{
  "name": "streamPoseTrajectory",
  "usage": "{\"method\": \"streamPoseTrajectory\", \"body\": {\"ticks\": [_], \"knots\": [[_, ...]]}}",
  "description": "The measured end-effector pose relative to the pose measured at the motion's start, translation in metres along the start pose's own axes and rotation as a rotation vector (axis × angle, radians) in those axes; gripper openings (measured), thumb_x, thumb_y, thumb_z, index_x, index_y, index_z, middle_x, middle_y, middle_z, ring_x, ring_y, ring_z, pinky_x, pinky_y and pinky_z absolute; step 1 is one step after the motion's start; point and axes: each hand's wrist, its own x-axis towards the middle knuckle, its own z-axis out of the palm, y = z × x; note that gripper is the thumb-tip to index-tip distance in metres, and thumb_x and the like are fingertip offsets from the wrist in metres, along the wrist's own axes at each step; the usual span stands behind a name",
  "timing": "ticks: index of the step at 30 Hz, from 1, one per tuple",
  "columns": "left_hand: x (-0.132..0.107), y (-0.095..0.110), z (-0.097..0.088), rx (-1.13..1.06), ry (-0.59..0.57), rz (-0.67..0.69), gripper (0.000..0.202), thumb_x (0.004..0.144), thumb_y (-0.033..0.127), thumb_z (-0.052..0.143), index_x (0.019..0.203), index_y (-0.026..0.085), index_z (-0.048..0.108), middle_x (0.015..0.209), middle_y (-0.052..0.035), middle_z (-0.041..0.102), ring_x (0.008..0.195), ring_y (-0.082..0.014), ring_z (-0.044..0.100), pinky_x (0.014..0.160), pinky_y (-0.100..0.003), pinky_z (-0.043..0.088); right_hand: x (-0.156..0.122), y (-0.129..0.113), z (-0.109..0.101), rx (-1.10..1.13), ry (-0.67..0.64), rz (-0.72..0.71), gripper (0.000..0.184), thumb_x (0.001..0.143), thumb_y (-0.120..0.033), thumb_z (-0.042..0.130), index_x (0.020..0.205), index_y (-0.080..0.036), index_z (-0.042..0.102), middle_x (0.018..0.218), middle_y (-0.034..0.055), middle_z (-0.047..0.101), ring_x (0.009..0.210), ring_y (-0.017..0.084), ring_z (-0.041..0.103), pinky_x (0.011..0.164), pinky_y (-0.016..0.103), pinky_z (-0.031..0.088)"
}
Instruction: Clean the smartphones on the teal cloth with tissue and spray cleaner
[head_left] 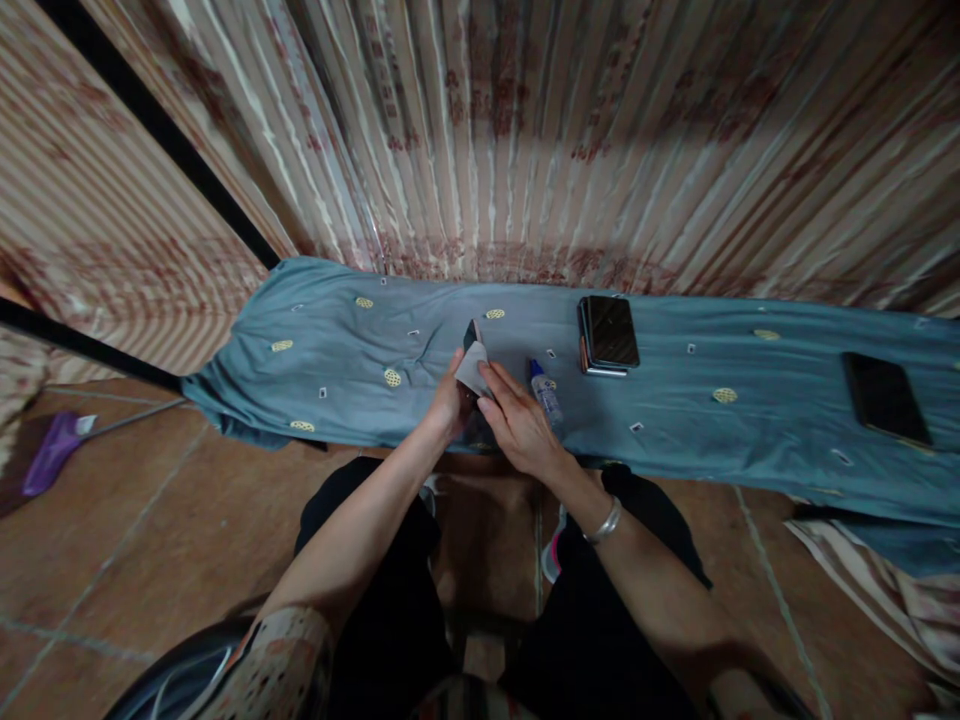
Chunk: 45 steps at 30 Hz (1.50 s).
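Observation:
My left hand (448,402) grips a smartphone (471,333) by its side, tilted above the near edge of the cloth-covered bench. My right hand (517,420) presses a small pale grey wiping cloth (472,368) against the phone's face with its fingers. Most of the phone is hidden beneath the cloth and my fingers. Just right of my right hand, a clear bottle with a blue cap (546,395) lies on the bench. Farther right sits a stack of phones (611,332), the top one dark-screened.
A teal patterned sheet (720,430) covers the long bench. Another dark phone or tablet (887,398) lies at its right end. Behind hangs a pleated curtain (525,150). Dark poles (165,130) stand at the left, and a purple broom head (56,450) rests on the tiled floor.

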Motion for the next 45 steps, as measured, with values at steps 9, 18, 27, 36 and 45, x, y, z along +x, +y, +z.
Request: {"method": "streamPoseTrajectory", "body": {"ticks": [9, 18, 27, 36, 45], "knots": [[-0.012, -0.009, 0.008, -0.017, -0.068, -0.076, 0.026, 0.085, 0.049, 0.078, 0.087, 0.024, 0.071, 0.091, -0.0045, 0.081, 0.11, -0.0275, 0.075, 0.089, -0.035, 0.059, 0.006, 0.007, -0.004, 0.042, -0.018, 0.02, 0.062, 0.111, -0.043, 0.044, 0.17, -0.023, 0.041, 0.174, 0.01, 0.045, 0.164, 0.027, 0.039, 0.138, 0.054, 0.029], [0.001, 0.01, 0.001, -0.197, 0.132, -0.145, 0.034, 0.1, 0.052, 0.064, 0.085, 0.021, 0.068, 0.071, -0.0064, 0.073, 0.088, -0.0254, 0.077, 0.084, -0.034, 0.062, -0.014, -0.006, 0.004, 0.033, -0.116, -0.167, 0.065, 0.114, -0.046, 0.04, 0.175, -0.025, 0.029, 0.177, 0.009, 0.041, 0.165, 0.025, 0.036, 0.137, 0.051, 0.034], [-0.007, 0.022, 0.0, -0.26, 0.023, -0.199, 0.058, 0.106, 0.061, 0.047, 0.133, 0.015, 0.069, 0.107, -0.0152, 0.082, 0.106, -0.0307, 0.079, 0.1, -0.046, 0.062, -0.022, 0.0, 0.012, -0.011, -0.116, -0.184, 0.066, 0.114, -0.047, 0.041, 0.174, -0.021, 0.03, 0.176, 0.0131, 0.041, 0.166, 0.027, 0.036, 0.137, 0.054, 0.033], [-0.029, 0.016, 0.022, -0.191, -0.035, -0.26, 0.054, 0.114, 0.041, 0.034, 0.139, 0.011, 0.071, 0.109, -0.0122, 0.085, 0.112, -0.0256, 0.079, 0.106, -0.035, 0.06, -0.009, 0.012, 0.001, -0.056, -0.067, -0.023, 0.068, 0.112, -0.05, 0.042, 0.173, -0.021, 0.036, 0.178, 0.012, 0.037, 0.167, 0.028, 0.032, 0.138, 0.056, 0.026], [-0.036, 0.002, 0.024, -0.123, -0.129, -0.272, 0.046, 0.109, 0.039, 0.047, 0.139, 0.019, 0.075, 0.115, -0.0098, 0.085, 0.107, -0.0282, 0.08, 0.104, -0.04, 0.06, 0.006, 0.023, -0.009, -0.057, -0.018, 0.093, 0.07, 0.11, -0.052, 0.036, 0.172, -0.02, 0.036, 0.178, 0.0113, 0.037, 0.168, 0.027, 0.031, 0.138, 0.058, 0.023]]}}
